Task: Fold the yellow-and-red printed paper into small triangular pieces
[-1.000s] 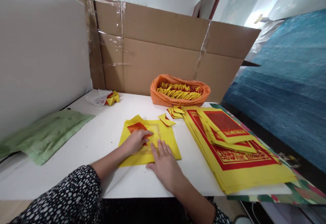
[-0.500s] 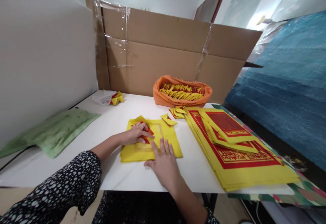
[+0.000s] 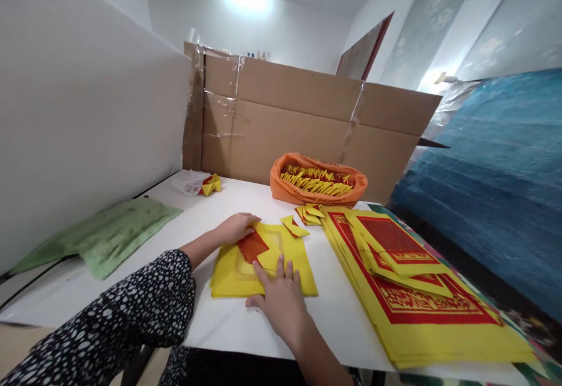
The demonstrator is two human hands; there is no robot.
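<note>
A sheet of yellow-and-red joss paper (image 3: 253, 248), partly folded, lies on a stack of yellow paper (image 3: 302, 269) in front of me. My left hand (image 3: 237, 228) is at the far left edge of this sheet, its fingers bent together over the folded corner; their tips are partly hidden. Flat across the stack's near side rests my right hand (image 3: 283, 301), fingers spread, with the index fingertip touching the sheet's near tip. Just beyond the stack is a folded paper piece (image 3: 295, 226), and several more folded pieces (image 3: 309, 215) overlap to its right.
An orange bag (image 3: 281, 190) full of folded pieces stands at the back against a cardboard panel (image 3: 285, 99). Large printed joss sheets (image 3: 439, 339) are piled on the right. A green cloth (image 3: 118, 239) and a clear plastic bag (image 3: 191, 183) lie on the left.
My left hand has moved from the middle of the folded sheet to its far left edge, uncovering the red part. My right hand stays nearly in place. The view has tilted upward.
</note>
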